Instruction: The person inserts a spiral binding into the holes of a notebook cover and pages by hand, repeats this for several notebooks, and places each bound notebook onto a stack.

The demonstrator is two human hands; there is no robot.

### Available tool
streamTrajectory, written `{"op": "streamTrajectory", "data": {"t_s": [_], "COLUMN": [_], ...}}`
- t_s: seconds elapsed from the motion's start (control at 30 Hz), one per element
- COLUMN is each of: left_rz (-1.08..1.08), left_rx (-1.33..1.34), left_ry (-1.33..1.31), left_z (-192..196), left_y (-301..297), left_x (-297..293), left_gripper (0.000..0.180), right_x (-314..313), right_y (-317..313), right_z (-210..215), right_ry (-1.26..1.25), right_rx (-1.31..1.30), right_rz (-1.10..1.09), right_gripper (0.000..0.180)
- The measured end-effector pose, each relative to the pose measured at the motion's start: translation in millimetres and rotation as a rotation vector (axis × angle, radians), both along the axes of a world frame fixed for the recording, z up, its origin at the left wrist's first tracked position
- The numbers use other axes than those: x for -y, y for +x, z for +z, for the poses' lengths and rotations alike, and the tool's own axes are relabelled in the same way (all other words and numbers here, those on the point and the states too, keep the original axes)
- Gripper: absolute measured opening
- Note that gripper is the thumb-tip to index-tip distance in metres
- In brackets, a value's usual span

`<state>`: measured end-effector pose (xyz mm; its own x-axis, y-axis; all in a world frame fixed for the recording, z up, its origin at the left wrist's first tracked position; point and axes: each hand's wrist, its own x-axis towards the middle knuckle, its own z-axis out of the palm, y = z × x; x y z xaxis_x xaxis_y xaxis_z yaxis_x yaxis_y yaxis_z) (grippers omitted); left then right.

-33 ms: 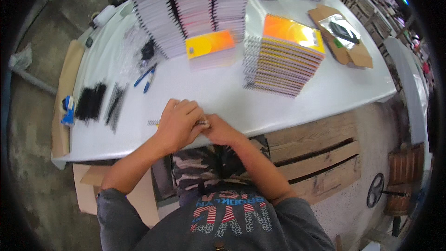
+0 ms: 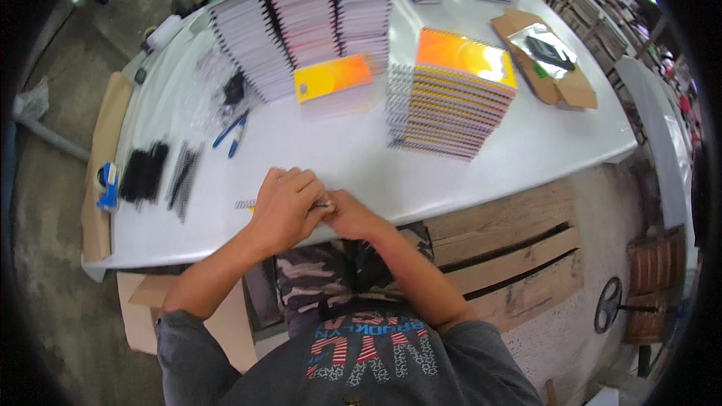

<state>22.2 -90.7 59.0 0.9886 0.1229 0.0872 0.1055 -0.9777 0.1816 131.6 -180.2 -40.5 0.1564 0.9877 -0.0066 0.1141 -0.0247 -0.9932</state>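
Near the front edge of the white table (image 2: 316, 146), my two hands are together over a yellow spiral-bound notebook, mostly hidden beneath them. A spiral coil (image 2: 244, 204) pokes out past the left hand with a sliver of yellow. My left hand (image 2: 287, 201) is closed over the notebook, knuckles up. Against its fingertips, my right hand (image 2: 349, 214) grips the notebook's other end, fingers curled. Blue-handled pliers (image 2: 230, 137) lie beyond the hands to the left. Farther off, a low pile of yellow-orange booklets (image 2: 333, 80) is on the table.
A stack of yellow-orange spiral notebooks (image 2: 455, 101) stands right of centre, with tall stacks of bound books (image 2: 301, 19) behind. Black binding coils (image 2: 144, 173) and a blue tape dispenser (image 2: 107, 188) are at left. Flattened cardboard (image 2: 553, 79) lies at the far right.
The whole view has shifted slightly, so the table's things sit a little farther left. Both hands keep the same hold, close together on the notebook.
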Motion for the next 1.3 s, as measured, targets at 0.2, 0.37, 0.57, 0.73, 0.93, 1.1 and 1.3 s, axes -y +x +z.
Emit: {"op": "streamTrajectory", "data": {"t_s": [0.2, 0.37, 0.57, 0.73, 0.93, 1.1, 1.3], "left_rz": [0.058, -0.132, -0.237, -0.142, 0.394, 0.410, 0.330], "left_rx": [0.181, 0.148, 0.837, 0.841, 1.152, 1.210, 1.073], "left_ry": [-0.075, -0.209, 0.002, -0.400, -0.836, -0.923, -0.888], "left_z": [37, 107, 70, 20, 9, 9, 17], "left_y": [7, 46, 185, 194, 213, 217, 200], "left_x": [7, -14, -17, 1, 39, 37, 26], "left_gripper": [0.030, 0.034, 0.032, 0.037, 0.018, 0.015, 0.018], "right_x": [19, 88, 109, 111, 65, 61, 64], "right_y": [17, 90, 185, 202, 167, 161, 162], "right_z": [16, 100, 150, 105, 104, 107, 107], "right_ry": [0.233, 0.729, 0.654, 0.642, 0.542, 0.520, 0.487], "right_rx": [0.119, 0.403, 0.628, 0.412, 0.532, 0.479, 0.545], "right_rz": [-0.031, -0.563, -0.757, -0.735, -1.282, -1.307, -1.338], "right_gripper": [0.031, 0.032, 0.030, 0.035, 0.048, 0.045, 0.044]}}
